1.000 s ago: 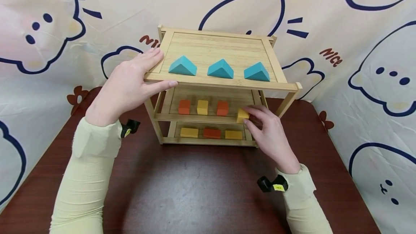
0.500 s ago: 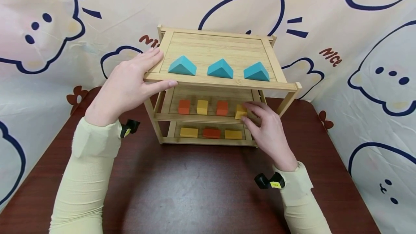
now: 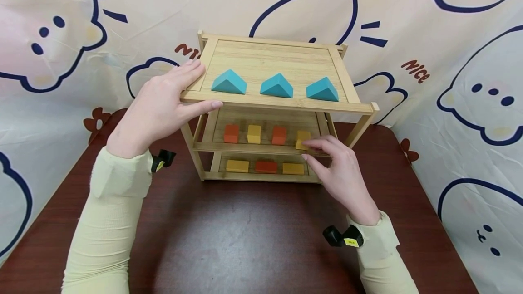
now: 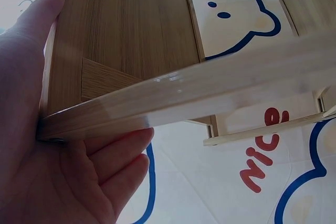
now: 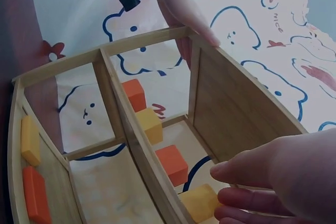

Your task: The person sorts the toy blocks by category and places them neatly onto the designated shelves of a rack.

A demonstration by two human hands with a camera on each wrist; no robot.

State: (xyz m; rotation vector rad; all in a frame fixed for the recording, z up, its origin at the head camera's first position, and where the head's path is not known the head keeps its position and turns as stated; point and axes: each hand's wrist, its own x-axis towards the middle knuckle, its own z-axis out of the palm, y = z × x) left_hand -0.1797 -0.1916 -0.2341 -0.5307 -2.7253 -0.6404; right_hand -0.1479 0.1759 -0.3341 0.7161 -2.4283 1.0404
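Observation:
My left hand [image 3: 157, 105] grips the front left corner of a three-tier wooden shelf [image 3: 273, 56], thumb along the front edge and fingers over the side. In the left wrist view, fingers [image 4: 123, 153] show around the corner board. My right hand [image 3: 343, 173] is at the right of the middle tier, thumb and fingers spread apart. Its fingertips lie right at a yellow block [image 3: 301, 137], the rightmost of the row, with nothing held between them. Left of it stand a red block [image 3: 279, 135], a yellow block [image 3: 254, 134] and another red block [image 3: 231, 133].
Three blue triangular blocks [image 3: 277, 86] stand along the front of the top tier. On the bottom tier lie a yellow block [image 3: 237, 166], a red block [image 3: 266, 167] and another yellow block [image 3: 293, 169]. The shelf stands on a dark brown table [image 3: 245, 235] before a patterned cloth [image 3: 155, 12].
My right hand moved the yellow block slightly back and left onto the middle tier, then let go, its fingers spreading and drawing back toward me. My left hand stays on the corner.

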